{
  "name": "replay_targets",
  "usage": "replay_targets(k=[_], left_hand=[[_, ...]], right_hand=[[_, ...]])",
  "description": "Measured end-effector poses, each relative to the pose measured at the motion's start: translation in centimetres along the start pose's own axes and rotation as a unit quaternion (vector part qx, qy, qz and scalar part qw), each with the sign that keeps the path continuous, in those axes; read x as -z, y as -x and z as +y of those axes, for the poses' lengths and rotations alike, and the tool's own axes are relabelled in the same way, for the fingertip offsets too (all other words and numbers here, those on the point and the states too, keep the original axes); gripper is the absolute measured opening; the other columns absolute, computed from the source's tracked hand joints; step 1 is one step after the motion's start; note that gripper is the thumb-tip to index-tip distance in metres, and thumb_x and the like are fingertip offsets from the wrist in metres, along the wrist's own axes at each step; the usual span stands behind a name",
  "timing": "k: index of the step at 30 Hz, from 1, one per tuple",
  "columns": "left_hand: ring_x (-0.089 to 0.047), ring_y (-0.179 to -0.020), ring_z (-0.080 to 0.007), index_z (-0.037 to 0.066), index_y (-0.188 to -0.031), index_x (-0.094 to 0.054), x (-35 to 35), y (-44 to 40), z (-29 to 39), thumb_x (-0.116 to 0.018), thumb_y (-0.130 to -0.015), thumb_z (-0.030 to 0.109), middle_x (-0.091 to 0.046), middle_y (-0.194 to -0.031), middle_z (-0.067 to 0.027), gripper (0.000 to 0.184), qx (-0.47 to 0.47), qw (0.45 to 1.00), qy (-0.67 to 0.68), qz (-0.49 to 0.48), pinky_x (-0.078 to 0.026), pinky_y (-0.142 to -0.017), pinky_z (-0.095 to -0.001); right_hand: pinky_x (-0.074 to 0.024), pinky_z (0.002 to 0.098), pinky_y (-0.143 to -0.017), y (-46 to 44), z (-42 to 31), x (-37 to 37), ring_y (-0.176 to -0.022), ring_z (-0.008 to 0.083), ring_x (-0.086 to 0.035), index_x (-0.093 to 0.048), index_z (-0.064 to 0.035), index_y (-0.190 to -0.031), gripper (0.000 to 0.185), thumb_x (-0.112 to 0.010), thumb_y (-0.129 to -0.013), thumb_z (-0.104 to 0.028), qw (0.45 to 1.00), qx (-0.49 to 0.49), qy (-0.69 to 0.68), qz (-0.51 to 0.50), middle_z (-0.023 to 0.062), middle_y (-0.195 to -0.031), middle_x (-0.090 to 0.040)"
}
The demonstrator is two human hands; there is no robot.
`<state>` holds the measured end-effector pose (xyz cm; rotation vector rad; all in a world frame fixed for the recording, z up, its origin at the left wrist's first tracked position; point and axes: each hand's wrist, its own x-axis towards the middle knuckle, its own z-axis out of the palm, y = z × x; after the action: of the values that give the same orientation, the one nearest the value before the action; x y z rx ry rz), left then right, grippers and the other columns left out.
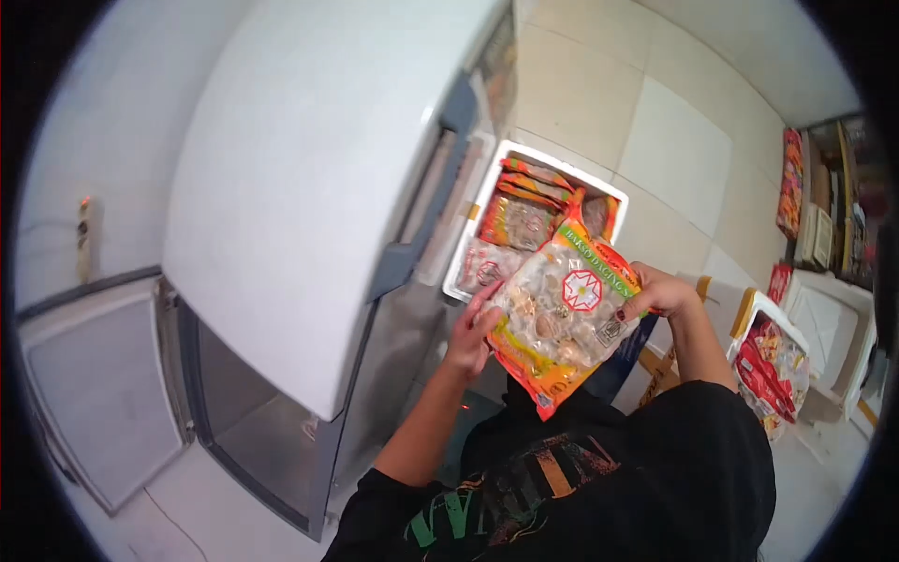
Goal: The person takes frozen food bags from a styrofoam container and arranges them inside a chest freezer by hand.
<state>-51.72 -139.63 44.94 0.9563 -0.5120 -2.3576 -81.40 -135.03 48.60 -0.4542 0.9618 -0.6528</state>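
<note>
A printed bag (559, 314) is found grasped between the fingers of the left hand (471, 335) and right hand (661, 291), long axis slanted, overlapping in view the near right corner of the foam box (582, 181).

Bag (548, 314): green band (592, 255) reads "BAKSO DAGING", followed by what appears to be an "S"; any further lettering cannot be determined. Red star-like emblem (582, 290) below the band. Remaining print too small to read. Pale pack (487, 270): similar red emblem, wording illegible. Shirt (674, 478): large multicoloured letters, word not determinable. Red packet (763, 370): lettering illegible.
</note>
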Motion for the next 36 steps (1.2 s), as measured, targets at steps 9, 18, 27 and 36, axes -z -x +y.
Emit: replay_targets(k=[9,18,27,36], left_hand=[[-0.055,-0.080,-0.0121,-0.001,-0.105,-0.049,9.3,21.9,4.4,-0.058,-0.078,0.013,-0.057,-0.091,-0.0052,0.032,-0.195,0.944,-0.026,0.266,-0.046,-0.072,-0.0250],[-0.053,-0.088,-0.0149,-0.001,-0.104,-0.049,18.4,49.9,-7.2,-0.060,-0.077,0.011,-0.055,-0.096,-0.0073,0.032,-0.421,0.725,0.195,0.509,-0.044,-0.079,-0.0274],[-0.054,-0.088,-0.0174,0.002,-0.108,-0.045,16.2,38.2,-13.2,-0.057,-0.080,0.018,-0.054,-0.099,-0.0072,0.035,-0.531,0.374,0.347,0.676,-0.047,-0.071,-0.0307],[-0.055,-0.079,-0.0142,0.006,-0.109,-0.041,19.8,35.9,-18.5,-0.059,-0.079,0.021,-0.053,-0.094,-0.0059,0.038,-0.519,0.363,0.401,0.662,-0.048,-0.064,-0.0283]], right_hand=[[-0.0410,0.0191,-0.056,-13.5,-1.9,-20.8,-0.066,0.0062,-0.053,-0.058,0.0010,-0.088,0.033,-0.070,-0.059,-0.008,0.944,-0.051,0.210,-0.251,0.0009,-0.076,-0.060],[-0.0396,0.0187,-0.056,-21.9,13.1,-55.9,-0.069,0.0075,-0.052,-0.057,-0.0011,-0.094,0.040,-0.067,-0.067,-0.029,0.796,-0.197,0.323,-0.472,0.0009,-0.078,-0.058],[-0.0468,0.0298,-0.067,-27.7,24.3,-57.1,-0.091,0.0177,-0.052,-0.042,-0.0031,-0.112,0.047,-0.060,-0.073,-0.023,0.712,-0.282,0.362,-0.532,0.0072,-0.103,-0.052],[-0.0470,0.0293,-0.063,-28.2,35.8,-58.2,-0.074,0.0144,-0.058,-0.054,0.0000,-0.096,0.030,-0.065,-0.070,-0.009,0.672,-0.305,0.398,-0.544,0.0063,-0.086,-0.059]])
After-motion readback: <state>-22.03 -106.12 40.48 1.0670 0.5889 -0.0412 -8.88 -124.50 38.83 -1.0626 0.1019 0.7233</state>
